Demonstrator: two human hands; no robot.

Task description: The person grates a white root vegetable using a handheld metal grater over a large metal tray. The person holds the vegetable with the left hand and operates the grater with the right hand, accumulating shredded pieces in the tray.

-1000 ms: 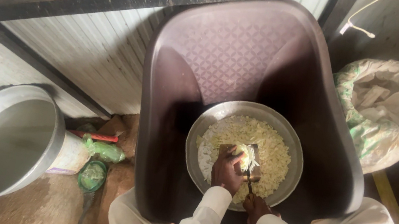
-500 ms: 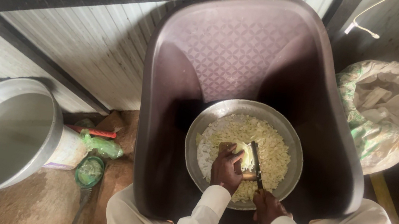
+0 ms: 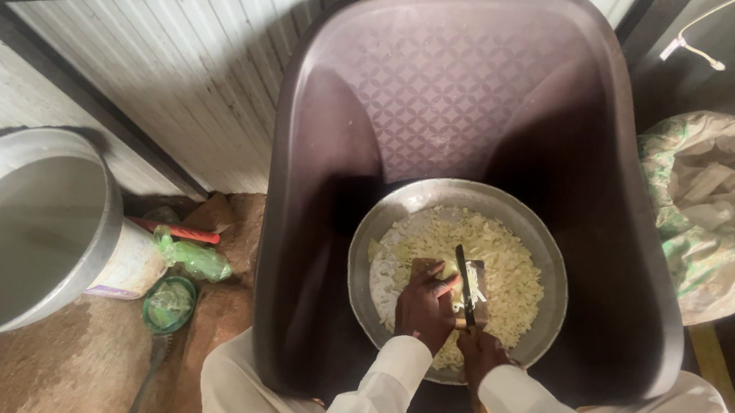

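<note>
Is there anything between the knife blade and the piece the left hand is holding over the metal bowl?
Nothing visible. The right hand holds the knife right beside the pale piece gripped by the left hand, above the chopped pieces in the metal bowl. Whether the blade touches the piece cannot be told.

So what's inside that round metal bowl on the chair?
The metal bowl holds pale yellow chopped pieces. The left hand and right hand with a knife cover the near part, so what lies beneath them is hidden.
</note>
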